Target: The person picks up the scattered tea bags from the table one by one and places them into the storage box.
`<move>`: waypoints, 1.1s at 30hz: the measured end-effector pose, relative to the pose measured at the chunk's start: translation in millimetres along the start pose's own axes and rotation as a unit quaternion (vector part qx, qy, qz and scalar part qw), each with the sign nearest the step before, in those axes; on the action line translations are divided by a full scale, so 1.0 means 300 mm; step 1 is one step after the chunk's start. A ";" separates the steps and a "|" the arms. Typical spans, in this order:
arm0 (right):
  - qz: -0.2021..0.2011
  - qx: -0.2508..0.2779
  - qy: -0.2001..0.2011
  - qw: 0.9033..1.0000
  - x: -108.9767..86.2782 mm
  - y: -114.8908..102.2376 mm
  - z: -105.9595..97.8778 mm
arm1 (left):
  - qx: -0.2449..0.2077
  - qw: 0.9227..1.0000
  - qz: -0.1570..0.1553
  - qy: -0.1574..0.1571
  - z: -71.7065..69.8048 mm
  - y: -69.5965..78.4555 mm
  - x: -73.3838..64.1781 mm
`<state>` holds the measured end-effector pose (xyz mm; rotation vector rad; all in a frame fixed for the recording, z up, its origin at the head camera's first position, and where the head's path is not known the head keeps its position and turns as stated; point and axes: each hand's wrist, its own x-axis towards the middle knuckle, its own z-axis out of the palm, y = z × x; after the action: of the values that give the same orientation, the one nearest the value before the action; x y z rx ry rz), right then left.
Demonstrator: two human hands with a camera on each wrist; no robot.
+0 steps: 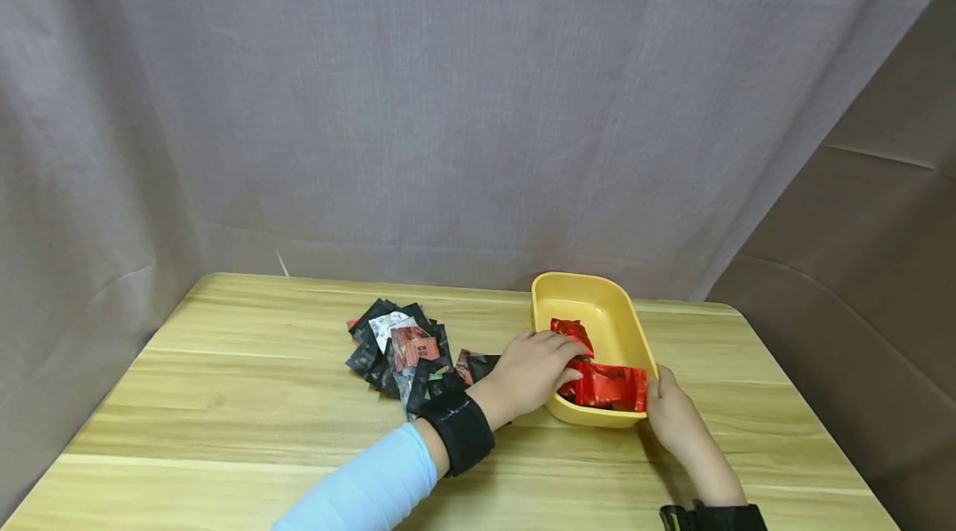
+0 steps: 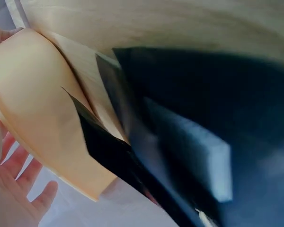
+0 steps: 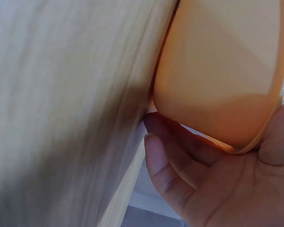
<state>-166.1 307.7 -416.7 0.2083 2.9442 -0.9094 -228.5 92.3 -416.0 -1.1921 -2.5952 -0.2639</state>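
A yellow plastic bin (image 1: 616, 323) stands at the table's right, with several shiny red packets (image 1: 608, 386) in its near half. My left hand (image 1: 529, 367) reaches over the bin's left rim, fingers over the red packets. In the left wrist view, that hand (image 2: 21, 182) shows spread fingers beyond the rim; the fingertips' contact inside is hidden by the bin wall. At the near right corner, my right hand (image 1: 675, 415) grips the bin. The right wrist view has its fingers (image 3: 173, 161) bent round the outer wall and base.
A heap of black packets (image 1: 377, 348), some with red or white printing, lies left of the bin. More dark packets (image 1: 478, 365) lie beside my left hand, partly hidden by it. The wooden table (image 1: 224, 398) ends at a grey cloth (image 1: 418, 141) behind.
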 end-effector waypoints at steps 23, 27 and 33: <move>-0.006 -0.005 0.008 1.000 0.001 0.003 0.002 | -0.015 0.983 -0.164 -0.079 -0.011 -0.055 -0.229; -0.004 -0.005 0.006 1.000 0.001 0.005 0.003 | -0.024 0.981 -0.162 -0.103 -0.002 -0.063 -0.246; -0.004 -0.004 0.004 1.000 0.002 0.003 0.003 | -0.019 0.982 -0.153 -0.109 -0.005 -0.084 -0.249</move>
<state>-166.4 307.9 -418.0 0.2001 2.9567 -0.9002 -200.9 22.4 -439.6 -0.8708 -2.9766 -0.2569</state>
